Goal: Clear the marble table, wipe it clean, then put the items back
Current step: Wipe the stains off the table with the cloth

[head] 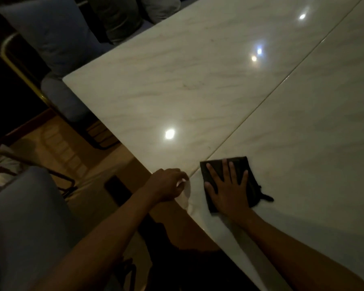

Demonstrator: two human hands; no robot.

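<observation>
Head view is dim: at far left a grey-cushioned chair [27, 217] is cut off by the frame edge, and beyond it another chair [57, 45] fades into shadow. Left hand [168, 185] rests at the near edge of the marble table [198, 85], fingers curled — whether they hold anything is unclear. Right hand [227, 185] lies flat, fingers spread, pressing a dark cloth [253, 185] onto the marble — its far side hidden underneath.
</observation>
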